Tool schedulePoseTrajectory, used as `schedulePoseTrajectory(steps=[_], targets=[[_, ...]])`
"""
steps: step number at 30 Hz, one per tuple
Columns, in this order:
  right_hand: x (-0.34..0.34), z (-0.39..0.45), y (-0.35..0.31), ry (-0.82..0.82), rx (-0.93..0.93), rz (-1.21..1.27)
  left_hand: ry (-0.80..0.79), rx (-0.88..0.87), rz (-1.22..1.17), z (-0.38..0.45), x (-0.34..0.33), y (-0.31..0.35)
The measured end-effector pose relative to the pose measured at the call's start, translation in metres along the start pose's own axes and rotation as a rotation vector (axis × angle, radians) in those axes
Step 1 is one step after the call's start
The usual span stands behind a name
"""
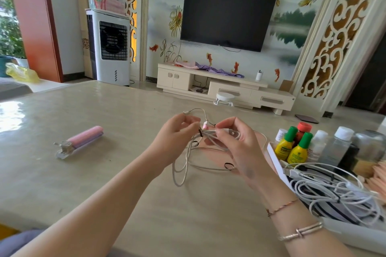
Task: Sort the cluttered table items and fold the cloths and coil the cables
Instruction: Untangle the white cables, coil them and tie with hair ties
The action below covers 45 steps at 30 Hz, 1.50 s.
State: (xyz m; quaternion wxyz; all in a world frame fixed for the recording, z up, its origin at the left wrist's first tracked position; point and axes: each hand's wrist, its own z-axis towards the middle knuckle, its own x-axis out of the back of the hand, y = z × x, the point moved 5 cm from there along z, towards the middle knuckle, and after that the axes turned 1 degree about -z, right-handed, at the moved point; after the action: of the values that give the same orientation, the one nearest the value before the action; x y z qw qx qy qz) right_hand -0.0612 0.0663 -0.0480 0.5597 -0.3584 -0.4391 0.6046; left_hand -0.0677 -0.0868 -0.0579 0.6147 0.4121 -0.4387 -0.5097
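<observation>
Both hands meet above the middle of the table point(125, 173), each pinching the same white cable point(181, 173). The left hand point(177, 137) curls its fingers around the bundled strands from the left, and the right hand point(238, 144) grips them from the right between thumb and fingertips, just beside a small pink connector point(205, 125) and a dark tie point(201, 132) wrapped around the strands. A plug end point(186, 113) arcs up on the far side of the hands, while the loose loops hang down and rest on the tabletop near the person. A small black band point(228, 166) lies on the table beneath the right hand, touching one loop. To the right, a white tray point(273, 154) holds two yellow bottles with green caps point(292, 148), a red-capped bottle point(302, 129), clear bottles with white caps point(338, 144) and, at its near end, a heap of white cables point(334, 192) on striped cloth point(325, 210). Well to the left lies a pink and lilac device point(83, 140) with a folded plug. Beyond the table stand a television point(227, 16), a low cabinet point(208, 83) and an air cooler point(110, 48).
</observation>
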Motion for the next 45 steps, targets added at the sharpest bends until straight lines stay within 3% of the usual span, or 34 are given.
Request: schedulePoseTrajectory(steps=[9, 16, 21, 26, 32, 38, 42, 45], targets=[[0.017, 0.009, 0.004, 0.147, 0.044, 0.248, -0.164, -0.04, 0.093, -0.003, -0.01, 0.001], [0.037, 0.021, -0.002, 0.301, 0.079, 0.015, -0.098, -0.037, 0.137, 0.0, -0.016, 0.013], [0.069, 0.017, -0.026, 0.451, 0.138, -0.085, -0.184, 0.055, -0.045, -0.003, -0.043, 0.032], [0.118, 0.001, -0.044, 0.51, 0.061, -0.028, -0.265, 0.065, -0.085, -0.011, -0.082, 0.059], [0.186, -0.027, -0.045, 0.503, -0.146, -0.051, -0.451, 0.102, 0.202, -0.014, -0.162, 0.08], [0.252, -0.059, -0.051, 0.516, -0.183, -0.153, -0.468, -0.164, 0.43, -0.002, -0.237, 0.08], [0.281, -0.073, -0.039, 0.489, -0.263, -0.424, -0.458, -0.436, 0.59, -0.003, -0.261, 0.08], [0.283, -0.078, -0.036, 0.416, -0.203, -0.784, -0.481, -0.504, 0.703, -0.007, -0.277, 0.069]])
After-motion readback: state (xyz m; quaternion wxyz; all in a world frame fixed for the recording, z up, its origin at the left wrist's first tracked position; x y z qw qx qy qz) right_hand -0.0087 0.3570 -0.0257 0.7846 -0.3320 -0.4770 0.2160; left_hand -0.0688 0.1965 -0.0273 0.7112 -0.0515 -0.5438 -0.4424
